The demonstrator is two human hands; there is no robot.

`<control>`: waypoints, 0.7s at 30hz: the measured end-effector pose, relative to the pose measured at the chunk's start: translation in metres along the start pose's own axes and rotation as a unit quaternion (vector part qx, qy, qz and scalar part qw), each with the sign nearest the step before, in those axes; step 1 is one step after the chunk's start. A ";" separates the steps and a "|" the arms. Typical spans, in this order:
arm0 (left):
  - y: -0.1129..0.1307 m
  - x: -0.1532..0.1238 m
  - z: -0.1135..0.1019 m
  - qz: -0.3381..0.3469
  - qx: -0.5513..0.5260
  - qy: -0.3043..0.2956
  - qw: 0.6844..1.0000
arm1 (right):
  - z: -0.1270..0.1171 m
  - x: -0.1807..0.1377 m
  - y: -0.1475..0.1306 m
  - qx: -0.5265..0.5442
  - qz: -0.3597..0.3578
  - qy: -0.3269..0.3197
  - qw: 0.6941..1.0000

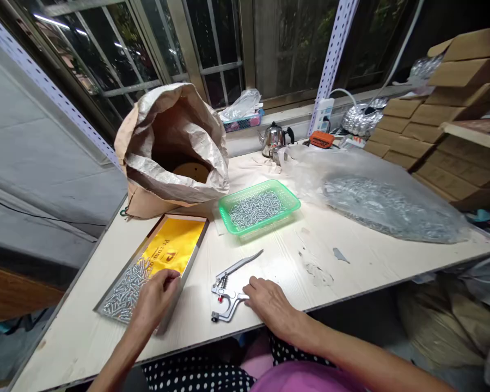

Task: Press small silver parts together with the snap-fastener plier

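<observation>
My left hand (157, 296) is over a shallow metal-edged tray (194, 256), its fingers pinched together at the lower edge of a yellow printed sheet or bag (175, 242). What those fingers hold, if anything, is hidden. Small silvery metal pieces (126, 288) lie heaped in the near left part of the tray. On the table to the right, hand pliers (228, 299) with a spring and a C-shaped jaw lie with their handles spread. My right hand (269, 302) is closed over the end of the lower handle.
Behind the pliers stands a green plastic basket (259, 228) of similar metal pieces. A large open paper sack (171, 158) is at the back left. A clear plastic bag (392, 207) of shiny pieces covers the right side. Beyond are a kettle (274, 140) and stacked cardboard boxes (453, 120).
</observation>
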State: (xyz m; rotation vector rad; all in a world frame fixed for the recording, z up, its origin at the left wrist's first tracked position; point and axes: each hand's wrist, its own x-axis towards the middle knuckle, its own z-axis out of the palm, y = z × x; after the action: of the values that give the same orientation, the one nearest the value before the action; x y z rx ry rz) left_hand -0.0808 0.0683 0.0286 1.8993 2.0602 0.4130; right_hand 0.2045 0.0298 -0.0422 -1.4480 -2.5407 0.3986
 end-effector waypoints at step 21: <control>0.061 -0.049 0.069 -0.159 -0.326 -0.157 0.919 | -0.020 0.004 0.017 -0.058 -0.071 -0.028 0.995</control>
State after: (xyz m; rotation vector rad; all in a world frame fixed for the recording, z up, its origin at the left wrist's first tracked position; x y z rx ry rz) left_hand 0.0069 0.0245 -0.0080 1.1328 1.6838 0.5787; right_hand 0.2220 0.0446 -0.0287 -1.2997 -2.7321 0.2758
